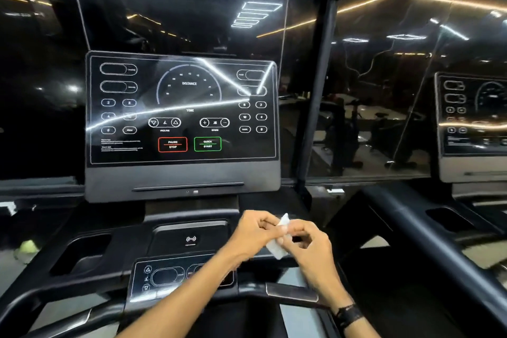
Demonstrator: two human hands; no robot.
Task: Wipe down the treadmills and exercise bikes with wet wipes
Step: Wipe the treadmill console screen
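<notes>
- Lower right of frame: right hand (310,244) w/ a dark wristband (349,313) at the wrist, fingers curled in, pinching the near/right side of a white wet wipe (278,241).
- Lower centre: left hand (253,230) comes in from bottom centre, forearm crossing over the small lower control panel (162,277); its fingertips pinch the top edge of the same wipe.
- The wipe sits between both hands, folded or bunched, held up off the console, not touching any surface. Prob. both hands are on it because it's being unfolded or re-folded to get a usable face before wiping; that's a guess from the two-sided pinch.
- Just beyond the hands, centre: the treadmill's console tray w/ a wireless-charge pad (191,239); a deep cup recess (82,252) lower left. Handrail (428,230) runs diagonally on the right.
- Mid frame, centre-left: main display (182,107), tilted toward the user, off but printed w/ DISTANCE dial, PAUSE/STOP and QUICK START boxes. Streaky glare crosses it, so can't tell if it's been wiped.
- Right edge: a second treadmill display (472,115), same layout, partly cut off.
- Far, upper half: dark glass reflecting ceiling light strips; faint exercise bikes (354,123) show in it, right of centre.
- Judged stage: wipe prep, no wiping contact yet; nearest surfaces to hit are the tray and lower panel.
</notes>
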